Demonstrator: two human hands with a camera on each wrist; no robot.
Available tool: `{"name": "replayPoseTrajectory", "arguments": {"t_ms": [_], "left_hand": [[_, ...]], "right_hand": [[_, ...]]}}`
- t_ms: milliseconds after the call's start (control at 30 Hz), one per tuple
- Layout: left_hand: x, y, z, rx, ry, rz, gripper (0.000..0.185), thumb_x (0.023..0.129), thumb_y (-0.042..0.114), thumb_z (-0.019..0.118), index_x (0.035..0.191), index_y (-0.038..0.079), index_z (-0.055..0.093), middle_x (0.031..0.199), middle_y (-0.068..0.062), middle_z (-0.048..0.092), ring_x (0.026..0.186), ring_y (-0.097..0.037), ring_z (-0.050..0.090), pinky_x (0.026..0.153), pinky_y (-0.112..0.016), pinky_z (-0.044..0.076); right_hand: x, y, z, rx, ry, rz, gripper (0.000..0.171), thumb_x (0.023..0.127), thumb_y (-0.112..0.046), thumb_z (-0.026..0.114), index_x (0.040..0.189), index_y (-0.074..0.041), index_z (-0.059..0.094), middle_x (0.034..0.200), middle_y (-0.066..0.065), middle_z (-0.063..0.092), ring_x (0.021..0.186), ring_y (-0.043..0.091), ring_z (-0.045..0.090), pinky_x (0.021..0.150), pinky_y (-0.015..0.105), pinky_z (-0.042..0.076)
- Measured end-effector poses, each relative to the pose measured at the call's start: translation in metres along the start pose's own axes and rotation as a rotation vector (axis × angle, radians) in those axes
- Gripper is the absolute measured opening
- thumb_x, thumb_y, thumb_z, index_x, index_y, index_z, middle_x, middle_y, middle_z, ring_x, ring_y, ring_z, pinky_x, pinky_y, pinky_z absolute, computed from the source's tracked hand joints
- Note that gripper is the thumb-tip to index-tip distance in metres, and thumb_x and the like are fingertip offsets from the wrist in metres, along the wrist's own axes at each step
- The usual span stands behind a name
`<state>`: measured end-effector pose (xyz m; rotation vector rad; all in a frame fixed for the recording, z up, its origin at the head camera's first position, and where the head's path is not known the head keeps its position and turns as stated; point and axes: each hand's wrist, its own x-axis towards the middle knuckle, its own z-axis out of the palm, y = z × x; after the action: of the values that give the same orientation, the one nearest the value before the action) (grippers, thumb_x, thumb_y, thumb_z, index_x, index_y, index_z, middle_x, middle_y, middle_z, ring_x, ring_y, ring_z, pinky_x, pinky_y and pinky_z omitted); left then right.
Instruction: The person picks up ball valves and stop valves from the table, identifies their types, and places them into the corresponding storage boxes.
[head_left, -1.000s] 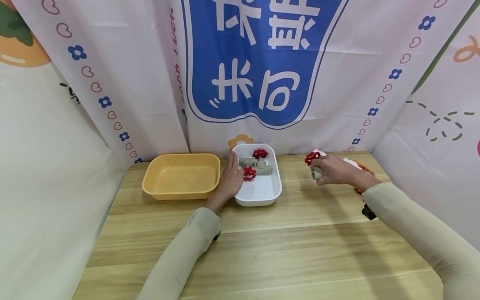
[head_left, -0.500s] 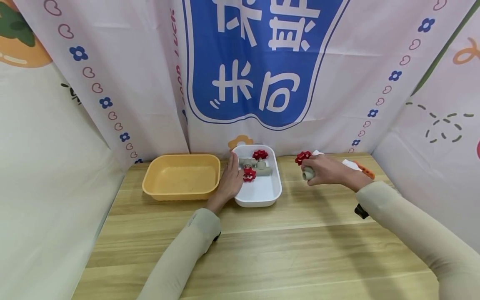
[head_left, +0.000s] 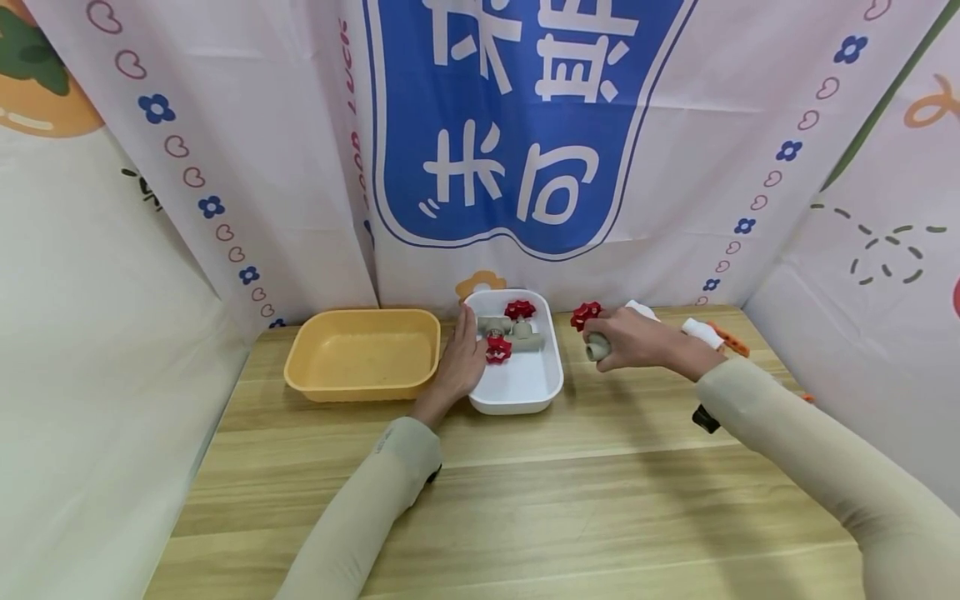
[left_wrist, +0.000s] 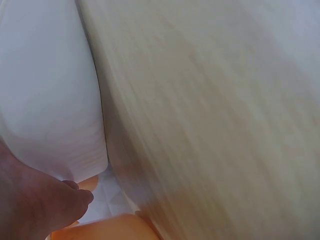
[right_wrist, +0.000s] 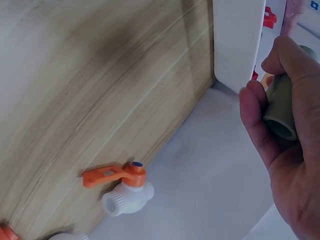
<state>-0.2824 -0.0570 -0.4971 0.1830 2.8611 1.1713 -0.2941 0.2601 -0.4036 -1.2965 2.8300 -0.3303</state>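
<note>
Just right of the white tray (head_left: 517, 389), near its rim and above the table (head_left: 487, 508), a grey valve (head_left: 597, 347) sits in the right hand (head_left: 632, 336), whose fingers curl round its body. Its red handwheel (head_left: 586, 315) sticks out toward the tray, so it could snag the rim if carried too low. Two more grey valves (head_left: 527, 341) crowd the tray's far half; setting another down hard there could knock them. The left hand (head_left: 461, 360), fingers straight, rests along the tray's left side; light pressure might let the tray slide if bumped. Farther left stands a yellow basket (head_left: 367, 360).

The right wrist view shows the held valve's hollow pipe end and, whole, a white valve (right_wrist: 129, 199) with an orange lever (right_wrist: 107, 175); the head view has white parts half covered by the right hand and wrist. Only the head view shows the tray's contents properly; the left wrist view gives just its outer wall.
</note>
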Motion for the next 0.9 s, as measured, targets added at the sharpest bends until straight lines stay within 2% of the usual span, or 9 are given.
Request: {"name": "replayPoseTrajectory", "arguments": {"t_ms": [567,900], "left_hand": [[0.000,-0.001,0.000,0.003,-0.002,0.007,0.072,0.114,0.028,0.036,0.170,0.007,-0.004,0.179,-0.004,-0.014,0.165,-0.030,0.002,0.133,-0.049,0.010],[0.000,0.000,-0.001,0.000,-0.001,0.000,0.073,0.113,0.029,0.036,0.170,0.008,-0.003,0.179,-0.004,-0.012,0.165,-0.030,0.004,0.133,-0.050,0.011]], "right_hand": [[0.026,-0.023,0.003,-0.015,-0.056,-0.003,0.034,0.073,-0.022,0.088,0.103,-0.015,0.073,0.089,-0.001,0.067,0.075,0.013,0.058,0.061,0.027,0.050],[0.041,-0.034,0.007,0.016,-0.080,-0.058,0.039,0.076,-0.025,0.094,0.108,-0.012,0.076,0.097,0.002,0.073,0.080,0.013,0.062,0.068,0.028,0.055]]}}
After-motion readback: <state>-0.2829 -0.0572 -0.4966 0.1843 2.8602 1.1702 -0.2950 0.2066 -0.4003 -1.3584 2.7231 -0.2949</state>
